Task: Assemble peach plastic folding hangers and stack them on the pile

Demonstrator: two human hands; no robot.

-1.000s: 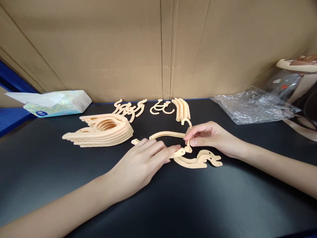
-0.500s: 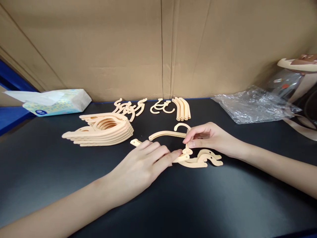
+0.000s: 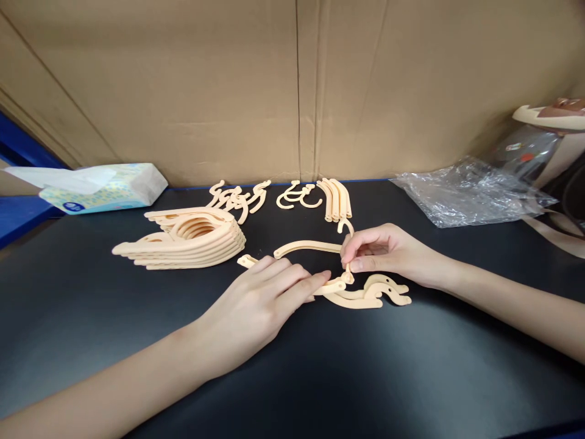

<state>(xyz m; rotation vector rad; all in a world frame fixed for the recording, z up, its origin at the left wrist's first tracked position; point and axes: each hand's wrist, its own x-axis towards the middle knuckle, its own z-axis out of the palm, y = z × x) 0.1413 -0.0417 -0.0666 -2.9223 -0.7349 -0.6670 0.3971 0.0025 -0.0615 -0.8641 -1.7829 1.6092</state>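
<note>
My right hand (image 3: 381, 253) pinches a cream plastic hanger hook (image 3: 346, 226) by its shank, the curved end pointing up and away. Under my left hand (image 3: 269, 299) lies a hanger arm (image 3: 336, 287), gripped between thumb and fingers; its far end shows past the knuckles. The foot of the hook meets the right end of this arm; whether they are joined I cannot tell. Behind the hands lies another curved hanger arm (image 3: 306, 245). Several wavy hanger pieces (image 3: 388, 291) rest just in front of my right hand, partly overlapping.
At the left is a stack of folded hangers (image 3: 192, 247), with a tissue pack (image 3: 105, 188) behind it. Along the back lie short curved pieces (image 3: 237, 198), loose hooks (image 3: 299, 195) and a row of hanger arms (image 3: 336, 198). A clear plastic bag (image 3: 475, 192) sits at the back right.
The hook in my right hand has turned, its curved end swinging to the right and away from me. My left hand has shifted slightly left with the arm.
</note>
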